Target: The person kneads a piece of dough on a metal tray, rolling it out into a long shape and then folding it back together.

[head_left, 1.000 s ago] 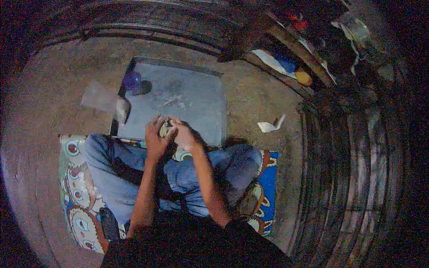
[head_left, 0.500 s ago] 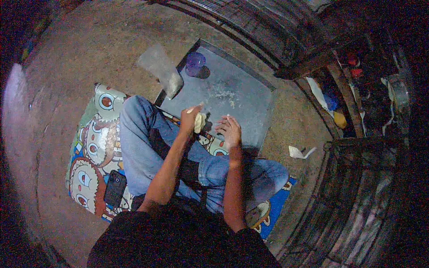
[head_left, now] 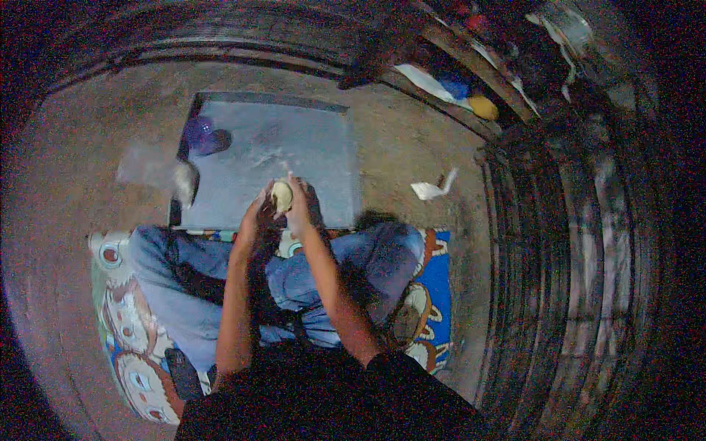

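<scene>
A pale lump of dough (head_left: pixel 282 195) sits between my two hands, above the near part of a shallow grey tray (head_left: pixel 320 147). My left hand (head_left: pixel 259 209) cups it from the left, fingers curled against its side. My right hand (head_left: pixel 301 204) presses on it from the right, with fingers pointing away from me. Both hands are closed around the lump and slightly blurred; its underside is hidden. White floury smears (head_left: pixel 269 157) mark the tray beyond my hands.
A purple round container (head_left: pixel 198 135) stands at the tray's far left. Beside the tray lies a clear plastic bag (head_left: pixel 152 167) with whitish contents. A white scrap (head_left: pixel 426 191) is on the floor at right. A dark phone (head_left: pixel 184 373) rests on the patterned mat (head_left: pixel 435 283). Slatted wood (head_left: pixel 540 250) borders the right.
The dough was in my left hand alone, with my right hand apart and open. Now both hands are together around it. The whole view has turned, so the tray appears straighter and further left.
</scene>
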Demonstrator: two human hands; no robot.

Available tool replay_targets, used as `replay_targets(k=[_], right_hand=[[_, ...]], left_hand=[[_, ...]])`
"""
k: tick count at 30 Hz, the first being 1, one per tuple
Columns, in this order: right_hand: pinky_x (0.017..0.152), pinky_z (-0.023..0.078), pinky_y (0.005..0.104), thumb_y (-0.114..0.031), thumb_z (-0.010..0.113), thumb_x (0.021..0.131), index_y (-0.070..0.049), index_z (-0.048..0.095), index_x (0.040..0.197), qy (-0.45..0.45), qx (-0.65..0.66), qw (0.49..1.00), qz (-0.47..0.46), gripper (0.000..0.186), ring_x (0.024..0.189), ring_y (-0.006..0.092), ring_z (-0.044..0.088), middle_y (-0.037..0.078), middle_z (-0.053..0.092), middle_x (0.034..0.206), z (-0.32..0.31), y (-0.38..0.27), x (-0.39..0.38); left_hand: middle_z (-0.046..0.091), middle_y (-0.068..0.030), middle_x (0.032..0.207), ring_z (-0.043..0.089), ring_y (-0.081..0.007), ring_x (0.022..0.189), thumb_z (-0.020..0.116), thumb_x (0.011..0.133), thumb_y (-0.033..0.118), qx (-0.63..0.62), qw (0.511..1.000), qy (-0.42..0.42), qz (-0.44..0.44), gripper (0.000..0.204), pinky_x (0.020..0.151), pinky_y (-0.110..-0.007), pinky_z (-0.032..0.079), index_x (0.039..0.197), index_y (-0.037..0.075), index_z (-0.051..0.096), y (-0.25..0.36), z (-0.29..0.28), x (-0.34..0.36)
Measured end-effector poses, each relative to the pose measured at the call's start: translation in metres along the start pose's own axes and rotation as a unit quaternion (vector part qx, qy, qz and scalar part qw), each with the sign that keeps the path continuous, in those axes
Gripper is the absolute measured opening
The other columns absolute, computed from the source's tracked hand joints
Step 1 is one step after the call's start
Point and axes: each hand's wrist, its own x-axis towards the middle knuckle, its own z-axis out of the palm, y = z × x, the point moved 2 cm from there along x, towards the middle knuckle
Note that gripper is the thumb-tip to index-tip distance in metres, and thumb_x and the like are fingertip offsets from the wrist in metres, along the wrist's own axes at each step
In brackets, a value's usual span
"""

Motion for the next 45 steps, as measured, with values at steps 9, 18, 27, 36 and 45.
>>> replay_targets(k=[9, 18, 27, 36, 45], right_hand=[[0.067, 0.044, 0.0337, -0.036, 0.055, 0.082, -0.008, 0.055, 0.106, 0.052, 0.276, 0.947, 0.154, 0.037, 0.079, 0.0239, 0.053, 0.011, 0.056, 0.092, 0.011, 0.036, 0.003], [0.049, 0.046, 0.0324, -0.032, 0.058, 0.078, -0.013, 0.058, 0.093, -0.054, 0.262, 0.955, 0.131, 0.024, 0.056, 0.0187, 0.055, 0.007, 0.059, 0.077, 0.008, 0.062, 0.009], [0.053, 0.044, 0.0358, -0.022, 0.063, 0.069, -0.013, 0.054, 0.073, 0.064, 0.507, 0.828, 0.231, 0.014, 0.058, 0.0232, 0.054, 0.006, 0.053, 0.070, 0.019, 0.082, 0.024], [0.081, 0.049, 0.0400, -0.022, 0.067, 0.074, -0.008, 0.058, 0.105, 0.031, 0.272, 0.962, 0.013, 0.035, 0.094, 0.0262, 0.059, 0.010, 0.061, 0.104, 0.013, 0.147, 0.020], [0.063, 0.052, 0.0285, 0.000, 0.064, 0.075, 0.000, 0.054, 0.104, -0.097, 0.330, 0.925, 0.163, 0.031, 0.075, 0.0183, 0.062, 0.010, 0.062, 0.094, 0.004, 0.003, -0.005]], left_hand=[[0.046, -0.0107, 0.133, 0.041, -0.0220, 0.123, 0.047, 0.091, 0.029, 0.352, 0.931, -0.066, 0.068, 0.048, 0.104, -0.032, 0.027, 0.131, 0.002, 0.044, 0.012, 0.040, -0.027], [0.065, -0.0099, 0.096, 0.063, -0.0175, 0.088, 0.052, 0.088, 0.030, 0.273, 0.955, -0.023, 0.117, 0.036, 0.076, -0.029, 0.049, 0.110, 0.002, 0.060, 0.014, 0.016, -0.012], [0.060, -0.0122, 0.106, 0.061, -0.0228, 0.094, 0.052, 0.089, 0.026, 0.165, 0.981, 0.073, 0.078, 0.033, 0.080, -0.034, 0.052, 0.111, 0.002, 0.055, 0.011, -0.034, 0.002], [0.051, -0.0132, 0.120, 0.054, -0.0263, 0.108, 0.052, 0.090, 0.022, 0.045, 0.999, 0.008, 0.028, 0.038, 0.087, -0.040, 0.049, 0.122, 0.003, 0.047, -0.013, -0.003, -0.005], [0.057, -0.0123, 0.113, 0.056, -0.0184, 0.098, 0.065, 0.083, 0.026, 0.272, 0.957, 0.078, 0.071, 0.054, 0.082, -0.029, 0.047, 0.127, 0.001, 0.046, -0.007, -0.053, 0.012]])
